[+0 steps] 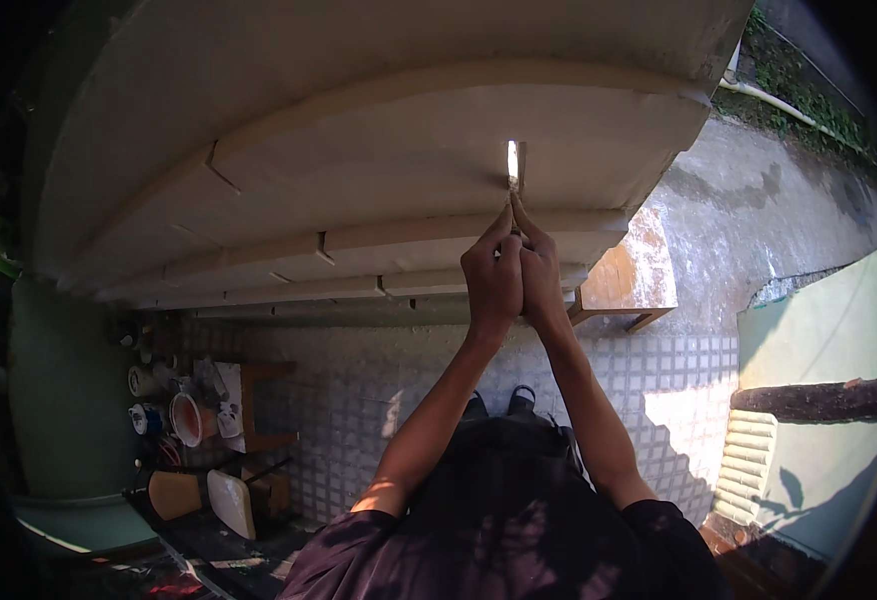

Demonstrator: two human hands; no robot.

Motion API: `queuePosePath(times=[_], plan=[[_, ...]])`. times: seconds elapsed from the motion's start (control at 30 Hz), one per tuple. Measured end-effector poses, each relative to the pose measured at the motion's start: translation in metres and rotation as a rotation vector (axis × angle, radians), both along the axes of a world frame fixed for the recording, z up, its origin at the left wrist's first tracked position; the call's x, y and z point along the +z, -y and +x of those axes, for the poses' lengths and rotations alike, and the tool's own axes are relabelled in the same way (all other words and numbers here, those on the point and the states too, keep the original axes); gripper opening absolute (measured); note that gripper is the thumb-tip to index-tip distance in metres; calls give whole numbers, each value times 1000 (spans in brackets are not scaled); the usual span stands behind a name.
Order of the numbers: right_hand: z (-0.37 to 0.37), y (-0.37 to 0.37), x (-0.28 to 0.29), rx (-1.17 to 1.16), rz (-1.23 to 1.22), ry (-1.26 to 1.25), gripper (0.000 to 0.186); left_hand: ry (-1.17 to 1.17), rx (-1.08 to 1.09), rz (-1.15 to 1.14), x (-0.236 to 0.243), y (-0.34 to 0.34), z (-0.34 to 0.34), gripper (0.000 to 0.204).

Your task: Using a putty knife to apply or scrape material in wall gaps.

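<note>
Both arms reach up and forward, and my hands are pressed together in front of a pale, stepped surface. My left hand and my right hand have their index fingers stretched until the tips meet, with the other fingers curled. Right at those tips is the lower end of a bright, narrow upright strip or slit, dark along its right side. Whether the fingertips pinch it or only touch it, I cannot tell. Something small may sit between the curled fingers, too hidden to name.
Dark notches mark the surface's ridges. A wooden table stands beyond my right hand. On the left are a bucket, a white-topped stool and clutter. Below lies a tiled floor; a brown log-like beam is at right.
</note>
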State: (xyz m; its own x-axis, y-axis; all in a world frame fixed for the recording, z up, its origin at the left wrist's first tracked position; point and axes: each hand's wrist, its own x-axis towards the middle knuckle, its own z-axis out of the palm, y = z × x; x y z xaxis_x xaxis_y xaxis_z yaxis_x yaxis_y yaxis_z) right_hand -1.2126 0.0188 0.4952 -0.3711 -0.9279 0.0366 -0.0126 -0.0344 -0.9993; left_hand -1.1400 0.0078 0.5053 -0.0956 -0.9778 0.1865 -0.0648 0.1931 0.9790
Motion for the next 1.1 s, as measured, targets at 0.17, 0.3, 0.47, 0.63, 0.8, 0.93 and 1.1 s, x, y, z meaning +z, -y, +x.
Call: queuePosePath(times=[0.17,0.3,0.47,0.63,0.8,0.93,1.1], plan=[[0,8,24,-9,-61,-33,65,-41,-20,-28,28,6,-1,48],[1,4,57,18,-217,-47,64,-74,-24,-240,51,4,-1,48],[0,8,1,2,-221,37,69,-21,13,-177,-1,6,-6,48],[-2,1,-33,40,-80,101,69,45,9,-44,-29,0,-4,47],[-1,7,-4,16,-196,75,70,-66,4,-96,-2,2,-5,46],[2,4,7,27,-256,122,70,-4,30,-253,5,1,-3,46],[4,-1,-48,17,-115,-15,70,-20,27,-1,-48,2,-2,44]])
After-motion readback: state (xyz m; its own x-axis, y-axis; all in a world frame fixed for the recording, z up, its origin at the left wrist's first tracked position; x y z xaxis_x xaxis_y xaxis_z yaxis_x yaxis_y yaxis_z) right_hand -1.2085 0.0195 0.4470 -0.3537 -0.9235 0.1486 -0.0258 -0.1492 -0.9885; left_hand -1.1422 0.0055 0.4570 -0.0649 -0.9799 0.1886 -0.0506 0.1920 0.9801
